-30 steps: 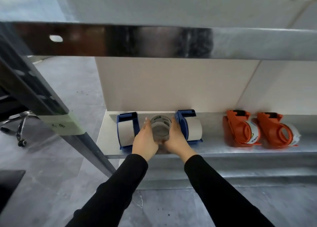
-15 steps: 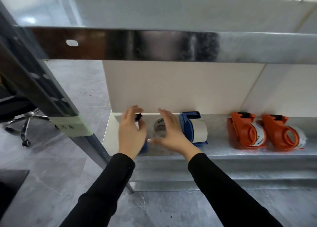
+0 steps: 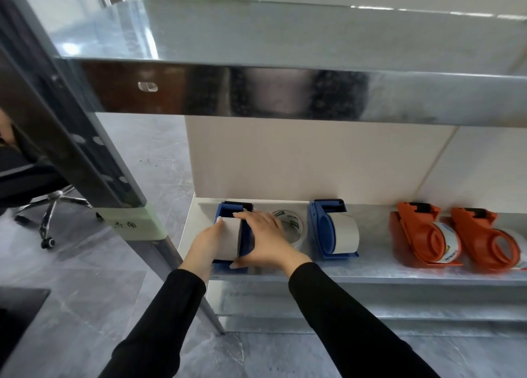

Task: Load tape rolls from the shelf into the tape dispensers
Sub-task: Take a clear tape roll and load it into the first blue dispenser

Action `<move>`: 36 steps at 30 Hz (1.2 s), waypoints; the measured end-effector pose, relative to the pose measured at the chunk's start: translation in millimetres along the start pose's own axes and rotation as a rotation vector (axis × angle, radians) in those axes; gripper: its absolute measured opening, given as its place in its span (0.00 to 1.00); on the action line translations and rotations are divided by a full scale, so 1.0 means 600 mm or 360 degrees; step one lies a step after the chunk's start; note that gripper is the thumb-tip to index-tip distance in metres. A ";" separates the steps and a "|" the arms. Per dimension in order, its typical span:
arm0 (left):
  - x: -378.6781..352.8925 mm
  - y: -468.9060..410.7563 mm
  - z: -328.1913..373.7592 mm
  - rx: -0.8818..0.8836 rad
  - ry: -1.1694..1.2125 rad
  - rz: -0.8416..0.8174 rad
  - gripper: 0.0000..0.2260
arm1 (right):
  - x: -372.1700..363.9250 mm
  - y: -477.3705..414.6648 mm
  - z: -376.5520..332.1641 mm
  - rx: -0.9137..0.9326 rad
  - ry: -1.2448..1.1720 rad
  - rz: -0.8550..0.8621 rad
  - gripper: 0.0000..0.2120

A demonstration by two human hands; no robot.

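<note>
The left blue tape dispenser [image 3: 232,236] is being gripped from both sides on the lower metal shelf [image 3: 370,272], and a roll of pale tape [image 3: 229,237] is seated in it, its broad white face turned up toward the camera. The left hand [image 3: 204,245] is being pressed flat against the outer side of that roll, fingers together and extended, thumb hidden. The right hand [image 3: 263,242] is being laid over the opposite side of the dispenser, fingers spread across its top edge and thumb hooked down at the near corner, so that dispenser and roll are being clamped between the two palms.

Just beyond the right hand's knuckles, a loose clear tape roll [image 3: 291,226] with a printed core is lying on the shelf, partly covered by the fingers; whether it is being touched cannot be told. Further to the right of that hand a second blue dispenser [image 3: 332,230] is standing with a pale roll loaded in it. Well to the right, two orange dispensers [image 3: 419,235] [image 3: 482,239] are lying side by side, touching, each holding a roll with a printed label.

Counted in all: four dispensers, two blue and two orange, every one loaded, and one loose roll. An upper metal shelf [image 3: 285,98] is overhanging the hands, and an office chair base [image 3: 51,209] is standing on the floor far to the left of the left hand.
</note>
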State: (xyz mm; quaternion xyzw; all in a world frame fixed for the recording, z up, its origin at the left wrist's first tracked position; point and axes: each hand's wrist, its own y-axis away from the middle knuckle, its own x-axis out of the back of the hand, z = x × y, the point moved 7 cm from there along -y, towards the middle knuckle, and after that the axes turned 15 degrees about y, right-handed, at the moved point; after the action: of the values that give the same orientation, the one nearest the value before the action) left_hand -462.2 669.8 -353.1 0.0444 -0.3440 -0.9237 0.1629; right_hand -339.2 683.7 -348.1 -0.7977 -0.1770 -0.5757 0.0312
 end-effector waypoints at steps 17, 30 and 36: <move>-0.009 0.014 -0.004 -0.0112 0.0593 -0.0095 0.12 | 0.016 0.028 0.012 -0.0022 -0.0500 -0.0014 0.40; 0.000 -0.006 0.013 -0.0410 0.0250 -0.0030 0.16 | 0.039 0.051 0.100 -0.0356 -0.1237 0.0260 0.37; -0.004 -0.012 0.005 -0.0395 0.0229 -0.0092 0.15 | 0.051 0.062 0.164 -0.0677 -0.1537 0.0638 0.32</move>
State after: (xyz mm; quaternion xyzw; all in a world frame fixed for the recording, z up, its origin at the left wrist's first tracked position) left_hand -462.7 677.7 -355.6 0.1000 -0.2133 -0.9578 0.1646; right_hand -229.4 681.2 -347.1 -0.9773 0.1036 -0.1512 -0.1061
